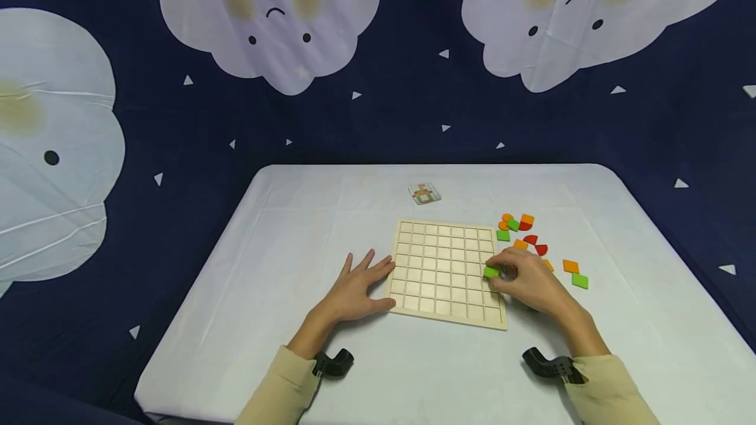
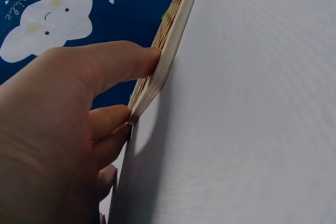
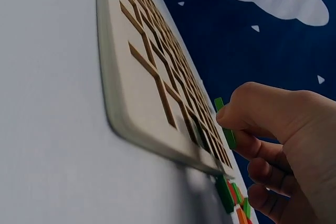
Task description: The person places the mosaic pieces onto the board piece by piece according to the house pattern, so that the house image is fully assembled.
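A pale wooden grid board (image 1: pixel 443 272) with square recesses lies on the table. My left hand (image 1: pixel 357 288) rests at its left edge with fingers spread; in the left wrist view the thumb (image 2: pixel 137 61) touches the board's rim. Between thumb and fingers my right hand (image 1: pixel 531 281) pinches a green square tile (image 1: pixel 491 272) over the board's right-hand columns. The right wrist view shows this green tile (image 3: pixel 226 124) tilted on edge, above the grid. Part of the tile is hidden behind the fingertips.
Right of the board lie several loose pieces: a green tile (image 1: pixel 580 281), an orange tile (image 1: pixel 570 266), red quarter-round pieces (image 1: pixel 541 250) and orange round ones (image 1: pixel 504 225). A patterned card (image 1: pixel 424 193) lies behind the board. Dark cloud-print cloth (image 1: pixel 413 123) hangs beyond the white table (image 1: pixel 319 228).
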The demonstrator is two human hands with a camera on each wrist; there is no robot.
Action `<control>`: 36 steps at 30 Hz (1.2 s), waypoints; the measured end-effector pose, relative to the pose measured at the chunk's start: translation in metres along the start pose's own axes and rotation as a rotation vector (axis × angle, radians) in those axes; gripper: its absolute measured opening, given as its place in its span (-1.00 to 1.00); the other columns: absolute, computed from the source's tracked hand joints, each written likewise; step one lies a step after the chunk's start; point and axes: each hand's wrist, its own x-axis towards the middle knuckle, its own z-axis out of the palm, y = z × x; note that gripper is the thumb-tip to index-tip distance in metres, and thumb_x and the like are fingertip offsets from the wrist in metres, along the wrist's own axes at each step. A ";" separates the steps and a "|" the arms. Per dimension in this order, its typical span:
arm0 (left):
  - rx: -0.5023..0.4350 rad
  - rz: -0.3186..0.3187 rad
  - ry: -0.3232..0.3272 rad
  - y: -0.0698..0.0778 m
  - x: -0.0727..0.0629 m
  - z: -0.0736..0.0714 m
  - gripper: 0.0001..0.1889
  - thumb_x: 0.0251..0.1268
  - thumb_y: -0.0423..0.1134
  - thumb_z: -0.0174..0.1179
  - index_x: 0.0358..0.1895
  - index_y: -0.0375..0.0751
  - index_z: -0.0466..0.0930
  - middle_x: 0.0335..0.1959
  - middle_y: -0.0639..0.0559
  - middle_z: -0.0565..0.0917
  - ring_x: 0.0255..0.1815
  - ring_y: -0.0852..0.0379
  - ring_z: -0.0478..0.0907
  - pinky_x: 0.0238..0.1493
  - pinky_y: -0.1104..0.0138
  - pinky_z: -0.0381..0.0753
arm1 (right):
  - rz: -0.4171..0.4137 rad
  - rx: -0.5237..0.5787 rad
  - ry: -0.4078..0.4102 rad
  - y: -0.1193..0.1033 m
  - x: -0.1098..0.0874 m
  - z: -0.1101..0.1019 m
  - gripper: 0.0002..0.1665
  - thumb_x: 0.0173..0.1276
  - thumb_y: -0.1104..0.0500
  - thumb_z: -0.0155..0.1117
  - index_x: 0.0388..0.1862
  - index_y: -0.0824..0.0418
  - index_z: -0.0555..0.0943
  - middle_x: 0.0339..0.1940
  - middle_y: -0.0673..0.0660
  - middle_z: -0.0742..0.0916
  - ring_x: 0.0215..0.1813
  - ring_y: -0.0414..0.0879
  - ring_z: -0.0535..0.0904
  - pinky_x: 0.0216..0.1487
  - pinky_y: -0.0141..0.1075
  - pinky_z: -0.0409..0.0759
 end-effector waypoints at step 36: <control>0.009 0.019 0.032 -0.003 -0.002 0.001 -0.20 0.10 0.28 0.18 0.44 0.08 0.29 0.45 0.29 0.20 0.53 0.07 -0.12 0.42 -0.06 -0.35 | -0.231 0.043 -0.115 -0.044 0.042 0.035 -0.69 0.08 0.13 0.48 -0.14 0.10 0.74 -0.31 -0.14 0.64 -0.36 -0.21 0.46 -0.39 -0.35 0.45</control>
